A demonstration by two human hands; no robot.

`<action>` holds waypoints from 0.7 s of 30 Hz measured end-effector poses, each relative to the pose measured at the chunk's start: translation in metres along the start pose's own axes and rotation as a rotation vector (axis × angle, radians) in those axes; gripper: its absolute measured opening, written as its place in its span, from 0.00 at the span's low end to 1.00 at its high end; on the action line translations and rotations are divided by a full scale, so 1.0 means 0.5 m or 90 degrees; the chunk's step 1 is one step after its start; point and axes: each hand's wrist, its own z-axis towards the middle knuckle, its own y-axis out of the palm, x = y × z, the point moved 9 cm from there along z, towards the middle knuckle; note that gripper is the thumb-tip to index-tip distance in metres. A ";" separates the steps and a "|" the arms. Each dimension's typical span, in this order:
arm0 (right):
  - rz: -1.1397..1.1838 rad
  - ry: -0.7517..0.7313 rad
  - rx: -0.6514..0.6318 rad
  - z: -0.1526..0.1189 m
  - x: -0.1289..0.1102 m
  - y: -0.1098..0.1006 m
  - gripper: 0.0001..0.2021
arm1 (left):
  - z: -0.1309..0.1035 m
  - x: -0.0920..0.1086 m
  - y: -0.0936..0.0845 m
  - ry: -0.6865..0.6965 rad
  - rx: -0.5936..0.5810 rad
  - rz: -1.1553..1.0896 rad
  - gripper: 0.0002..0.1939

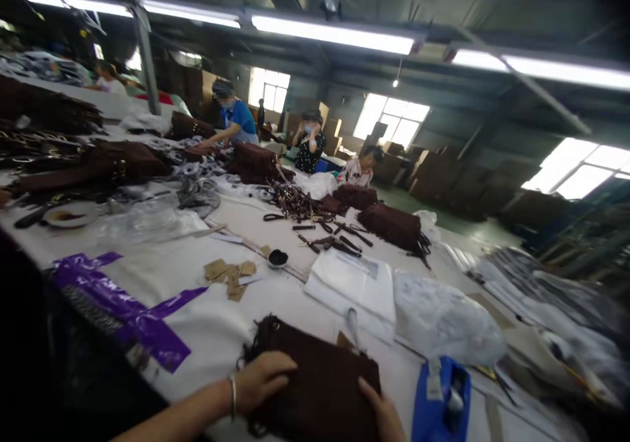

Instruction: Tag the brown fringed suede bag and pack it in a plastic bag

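Observation:
A dark brown bag point(319, 383) with fringed edges lies flat at the table's near edge, right in front of me. My left hand point(268, 379), with a bracelet at the wrist, grips its left side, the fingers resting over the top face. At the lower right, my right hand point(381, 412) holds the opposite edge; one digit presses on the face and the others are hidden beneath. Just right of that hand stands a blue tape dispenser point(440, 399). Behind the bag are a stack of white plastic sheets point(354, 287) and a small piece of brown card point(344, 341).
Purple tape point(152, 337) covers the near table edge. Brown paper pieces point(229, 272), a small black-filled bowl point(278, 259) and several dark straps point(339, 238) lie farther back. Clear plastic point(447, 317) spreads at right. Co-workers, one in blue point(241, 123), are across the table.

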 end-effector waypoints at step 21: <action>-0.385 -0.377 -0.099 -0.084 -0.157 0.053 0.17 | -0.016 -0.135 -0.011 -0.343 0.034 -0.801 0.40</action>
